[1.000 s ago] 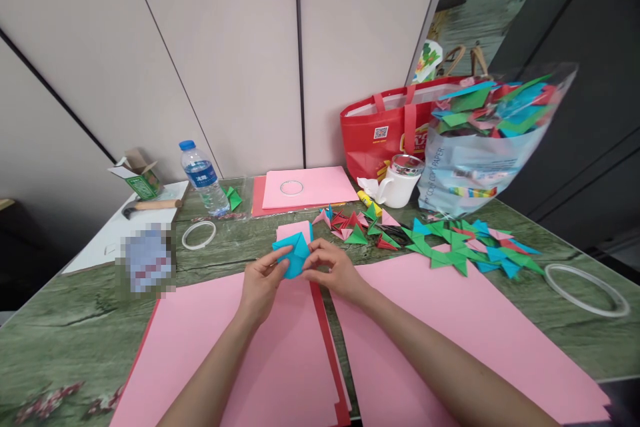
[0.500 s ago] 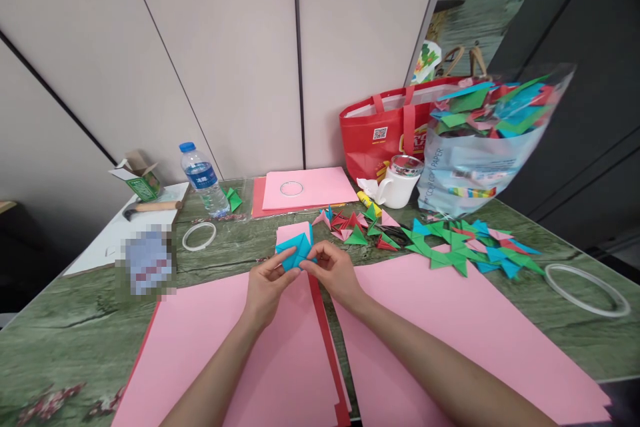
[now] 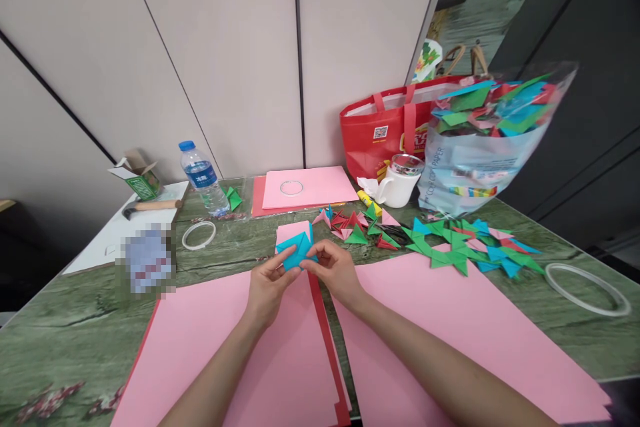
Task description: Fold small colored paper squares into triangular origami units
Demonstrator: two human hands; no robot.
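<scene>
Between my two hands is a piece of folded blue origami paper [image 3: 296,249], with crease lines on its face. My left hand [image 3: 267,283] pinches its lower left side between thumb and fingers. At its right corner my right hand [image 3: 336,269] grips the paper, thumb and forefinger closed together. Just behind it lies a small stack of pink and blue paper squares [image 3: 294,229], partly hidden by the folded piece. Beneath my forearms are large pink sheets [image 3: 210,340] on the left and another pink stack [image 3: 430,327] on the right, with red paper showing under the left one.
Folded paper pieces [image 3: 357,225] and a green paper ring [image 3: 453,250] lie at right. Behind them stand a lidded white mug [image 3: 397,188], a red bag [image 3: 370,140] and a plastic bag of folded pieces [image 3: 470,160]. At left are a water bottle [image 3: 204,177] and a hammer [image 3: 155,205].
Almost nothing differs. My hands keep the same grip on the blue paper, with only a very slight shift of the hands.
</scene>
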